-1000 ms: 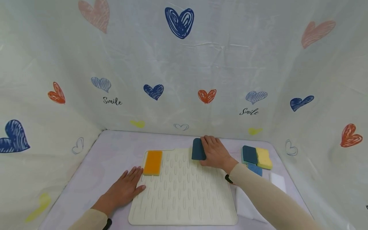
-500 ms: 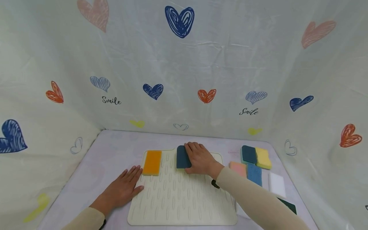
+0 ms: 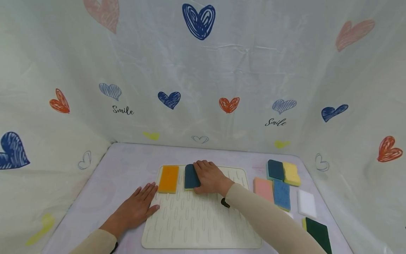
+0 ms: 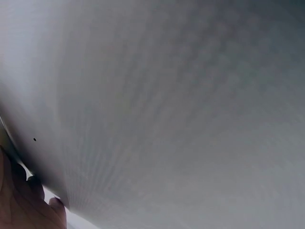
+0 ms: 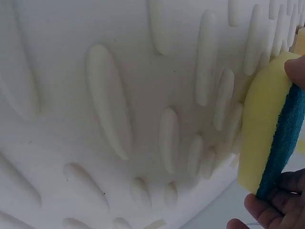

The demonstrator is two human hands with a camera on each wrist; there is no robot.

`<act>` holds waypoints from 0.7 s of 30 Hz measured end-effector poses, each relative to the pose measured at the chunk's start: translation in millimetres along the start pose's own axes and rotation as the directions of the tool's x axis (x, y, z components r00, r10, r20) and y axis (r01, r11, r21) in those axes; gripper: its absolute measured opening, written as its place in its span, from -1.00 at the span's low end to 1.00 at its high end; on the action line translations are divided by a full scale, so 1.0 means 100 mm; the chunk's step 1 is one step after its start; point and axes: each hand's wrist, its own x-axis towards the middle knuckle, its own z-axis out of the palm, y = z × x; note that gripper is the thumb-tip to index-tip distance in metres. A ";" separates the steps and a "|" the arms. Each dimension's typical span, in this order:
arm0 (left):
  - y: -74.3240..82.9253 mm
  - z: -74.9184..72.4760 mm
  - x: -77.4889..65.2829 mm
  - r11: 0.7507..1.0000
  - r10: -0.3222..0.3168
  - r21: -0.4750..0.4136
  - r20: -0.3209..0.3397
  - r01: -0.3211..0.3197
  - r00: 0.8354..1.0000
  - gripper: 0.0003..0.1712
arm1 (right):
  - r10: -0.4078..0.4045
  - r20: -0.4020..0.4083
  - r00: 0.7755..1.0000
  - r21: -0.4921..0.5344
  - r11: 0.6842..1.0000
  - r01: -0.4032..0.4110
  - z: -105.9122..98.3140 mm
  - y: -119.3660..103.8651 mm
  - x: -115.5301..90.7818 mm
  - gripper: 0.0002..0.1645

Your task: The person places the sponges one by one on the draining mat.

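My right hand (image 3: 210, 178) grips a sponge (image 3: 191, 177) with a dark blue-green scouring face and a yellow foam side, over the far part of a cream ridged mat (image 3: 203, 225). In the right wrist view the thumb and fingers (image 5: 264, 210) pinch the sponge (image 5: 259, 129) at opposite ends, its foam towards the mat. To its left, an orange-topped sponge (image 3: 168, 179) lies in the mat's far left corner. My left hand (image 3: 136, 209) rests flat with fingers extended at the mat's left edge, beside the orange sponge. The left wrist view shows mostly a grey blur and part of that hand.
Right of the mat lie a dark blue sponge (image 3: 275, 169), a yellow sponge (image 3: 291, 174), a pink sponge (image 3: 263, 188), a blue sponge (image 3: 281, 194), a white sponge (image 3: 306, 203) and a dark green one (image 3: 318, 234). A curtain with hearts (image 3: 203, 70) hangs behind the table.
My right hand has moved left across the mat's far part with the sponge, nearer the orange sponge. More sponges on the right have come out from behind the arm. The left hand stays put.
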 end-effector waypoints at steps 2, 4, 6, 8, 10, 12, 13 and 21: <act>0.01 -0.01 0.00 1.000 -0.001 0.003 0.006 0.001 1.000 -0.01 | 0.005 0.022 1.000 0.000 1.000 -0.005 -0.01 -0.02 0.03 0.21; 0.01 -0.02 -0.01 1.000 0.001 -0.002 0.006 -0.001 1.000 -0.02 | 0.006 0.033 0.999 0.000 1.000 -0.006 -0.01 -0.03 0.06 0.20; 0.02 -0.03 -0.02 1.000 0.003 -0.007 0.005 -0.003 1.000 -0.02 | 0.006 0.038 0.999 0.001 1.000 -0.006 -0.02 -0.04 0.08 0.20; 0.03 -0.04 -0.02 1.000 0.006 -0.008 0.003 -0.006 1.000 -0.02 | 0.003 0.034 0.999 0.005 1.000 -0.003 -0.02 -0.06 0.10 0.20; 0.02 -0.04 -0.02 1.000 0.003 0.001 0.006 -0.003 1.000 -0.02 | -0.003 0.028 1.000 0.009 1.000 0.003 -0.02 -0.07 0.12 0.19; 0.02 -0.04 -0.02 1.000 0.000 0.011 0.007 0.000 1.000 -0.02 | -0.007 0.029 1.000 0.011 1.000 0.006 -0.02 -0.09 0.13 0.19; 0.02 -0.04 -0.01 1.000 -0.001 0.012 0.008 0.000 1.000 -0.02 | -0.006 0.030 1.000 0.012 1.000 0.006 -0.02 -0.09 0.14 0.19; 0.01 -0.01 0.00 1.000 0.000 -0.001 0.010 0.000 1.000 -0.01 | 0.011 0.045 0.999 0.033 0.999 -0.013 0.01 -0.11 0.17 0.18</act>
